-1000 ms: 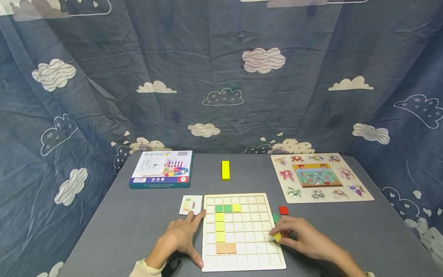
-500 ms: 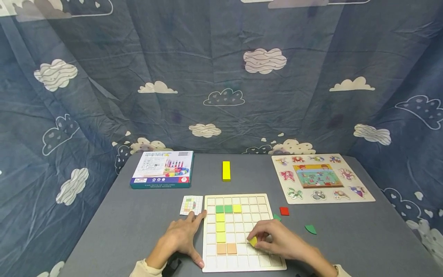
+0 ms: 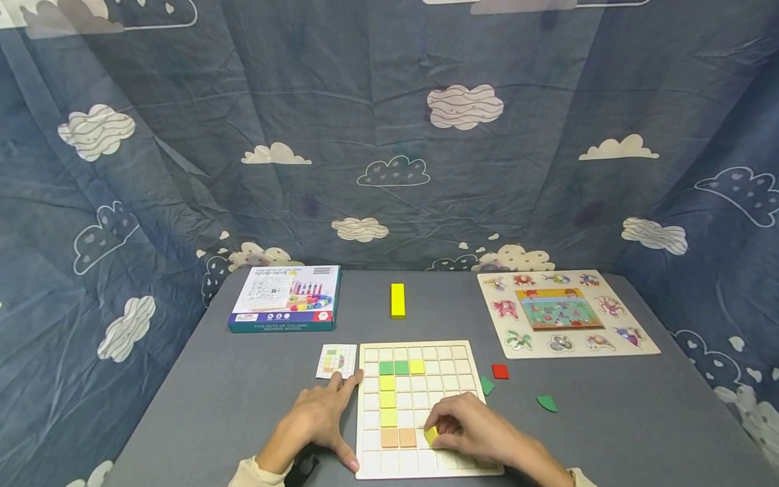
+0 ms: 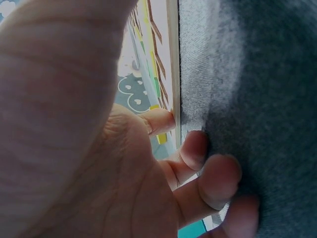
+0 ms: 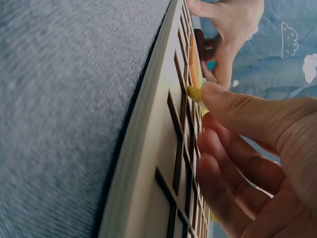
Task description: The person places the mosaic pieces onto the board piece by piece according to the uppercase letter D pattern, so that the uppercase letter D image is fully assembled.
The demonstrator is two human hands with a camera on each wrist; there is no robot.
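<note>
A pale wooden grid board (image 3: 433,353) lies before me, with green tiles (image 3: 386,367), yellow square tiles (image 3: 387,400) and orange tiles (image 3: 398,438) set in its cells. My right hand (image 3: 467,426) pinches a small yellow tile (image 3: 431,435) between thumb and fingers, over the row of the orange tiles, just right of them. In the right wrist view the yellow tile (image 5: 194,93) is tilted, its edge right at the grid lines. Spread along the board's left side, my left hand (image 3: 318,416) touches the edge with thumb and index fingertip. A small pattern card (image 3: 331,358) lies beyond it.
Right of the board are two green pieces (image 3: 546,404) and a red square tile (image 3: 500,371). Behind it stand a yellow block (image 3: 397,301), a boxed bead set (image 3: 285,297) and a sea-animal puzzle board (image 3: 499,325). A cloud-patterned curtain (image 3: 389,203) encloses the table.
My right hand has carried the yellow tile from the board's right edge leftward to beside the orange tiles, uncovering the green pieces. My left hand has stayed put.
</note>
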